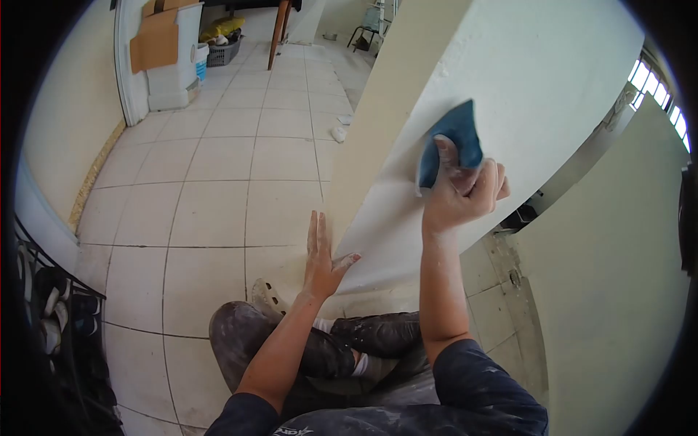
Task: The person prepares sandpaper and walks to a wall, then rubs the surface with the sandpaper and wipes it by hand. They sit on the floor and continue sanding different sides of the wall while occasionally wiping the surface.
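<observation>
My right hand (465, 185) grips a blue sheet (459, 131), its thumb lying over the sheet and its fingers curled. The sheet is bent and held at the white face of the wall (538, 87). Lower down and to the left, my left hand (323, 258) has its fingers stretched out at the wall's lower edge, with nothing held. Pale dust covers both hands. My crossed legs (269, 338) in dusty dark trousers are below the hands.
Tiled floor (211, 211) stretches ahead and left. A shoe rack (65, 327) stands at the lower left. Farther back are a cardboard box (156, 40), a grey basket (224, 52) and a wooden table leg (278, 33). A curved panel (611, 247) rises at the right.
</observation>
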{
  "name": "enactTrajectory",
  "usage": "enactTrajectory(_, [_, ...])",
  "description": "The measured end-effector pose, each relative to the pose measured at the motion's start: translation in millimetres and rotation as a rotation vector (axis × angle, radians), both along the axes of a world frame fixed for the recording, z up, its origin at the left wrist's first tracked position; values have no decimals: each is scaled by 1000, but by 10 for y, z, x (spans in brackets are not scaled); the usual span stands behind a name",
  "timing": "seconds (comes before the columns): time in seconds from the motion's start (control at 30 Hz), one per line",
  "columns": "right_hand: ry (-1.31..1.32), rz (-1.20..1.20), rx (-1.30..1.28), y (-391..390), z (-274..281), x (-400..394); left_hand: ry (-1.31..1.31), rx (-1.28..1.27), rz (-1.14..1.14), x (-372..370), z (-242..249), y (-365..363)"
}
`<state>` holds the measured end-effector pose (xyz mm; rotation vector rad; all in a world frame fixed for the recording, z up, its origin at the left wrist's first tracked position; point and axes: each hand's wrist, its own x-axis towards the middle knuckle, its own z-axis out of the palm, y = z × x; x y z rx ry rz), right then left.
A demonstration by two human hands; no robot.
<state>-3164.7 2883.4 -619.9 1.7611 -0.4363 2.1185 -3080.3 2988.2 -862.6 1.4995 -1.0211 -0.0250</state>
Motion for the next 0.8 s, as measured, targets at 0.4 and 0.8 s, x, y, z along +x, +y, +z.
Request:
enactTrajectory(0.4, [-36,8,211,66,15,59,-16,109,74,-44,154,69])
enactTrajectory(0.8, [34,28,173,17,168,1,76,119,16,-31,194,74])
